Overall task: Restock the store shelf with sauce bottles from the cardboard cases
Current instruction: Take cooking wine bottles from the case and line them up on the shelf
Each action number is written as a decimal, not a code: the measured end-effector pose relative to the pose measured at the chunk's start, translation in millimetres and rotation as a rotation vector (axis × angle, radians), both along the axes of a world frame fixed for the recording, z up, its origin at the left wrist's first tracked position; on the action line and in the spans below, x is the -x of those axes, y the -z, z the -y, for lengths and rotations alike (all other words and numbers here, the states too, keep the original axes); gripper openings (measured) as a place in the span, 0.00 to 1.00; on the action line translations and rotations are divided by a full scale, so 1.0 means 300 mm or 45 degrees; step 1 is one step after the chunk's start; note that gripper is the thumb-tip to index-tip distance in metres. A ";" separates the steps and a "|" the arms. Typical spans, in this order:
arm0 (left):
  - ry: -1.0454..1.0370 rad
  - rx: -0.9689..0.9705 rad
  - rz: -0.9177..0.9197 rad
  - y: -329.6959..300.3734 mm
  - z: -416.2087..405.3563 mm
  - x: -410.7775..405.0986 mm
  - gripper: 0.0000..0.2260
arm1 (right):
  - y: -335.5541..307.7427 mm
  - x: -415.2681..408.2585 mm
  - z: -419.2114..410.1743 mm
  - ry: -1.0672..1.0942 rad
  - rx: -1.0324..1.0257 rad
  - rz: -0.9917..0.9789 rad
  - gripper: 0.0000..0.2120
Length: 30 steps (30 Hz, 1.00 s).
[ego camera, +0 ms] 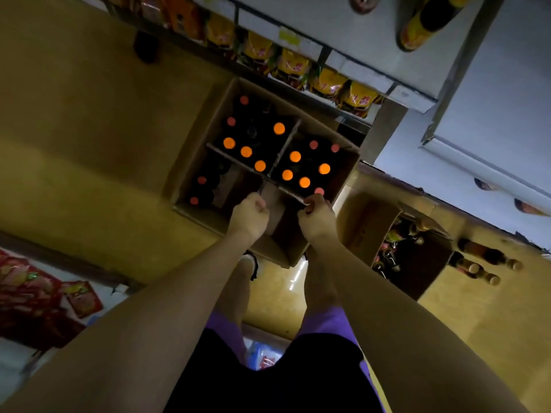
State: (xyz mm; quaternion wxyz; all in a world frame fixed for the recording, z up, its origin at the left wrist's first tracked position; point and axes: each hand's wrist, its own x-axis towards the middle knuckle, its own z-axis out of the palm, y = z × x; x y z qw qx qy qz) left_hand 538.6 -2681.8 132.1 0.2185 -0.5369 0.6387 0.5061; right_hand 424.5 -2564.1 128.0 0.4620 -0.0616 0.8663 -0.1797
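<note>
An open cardboard case (190,162) stands on the floor below me, split by cardboard dividers (286,141). Several dark sauce bottles with orange caps (246,151) and red caps (231,121) fill its far compartments. The near compartments look mostly bare, apart from two red-capped bottles (198,190) at the left. My left hand (249,214) has its fingers curled on the near divider's edge. My right hand (316,214) pinches the same divider strip further right. The white shelf (366,76) runs along the top right.
A second open case (366,225) with dark bottles lies to the right, and three bottles (480,262) stand on the floor beyond it. Yellow packets (293,65) line the bottom shelf. Red packets (32,296) sit at the lower left. My feet stand just before the case.
</note>
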 end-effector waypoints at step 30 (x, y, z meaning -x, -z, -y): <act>-0.159 0.108 0.094 0.846 -0.259 0.275 0.09 | 0.818 0.293 -0.125 -0.464 -0.252 0.070 0.24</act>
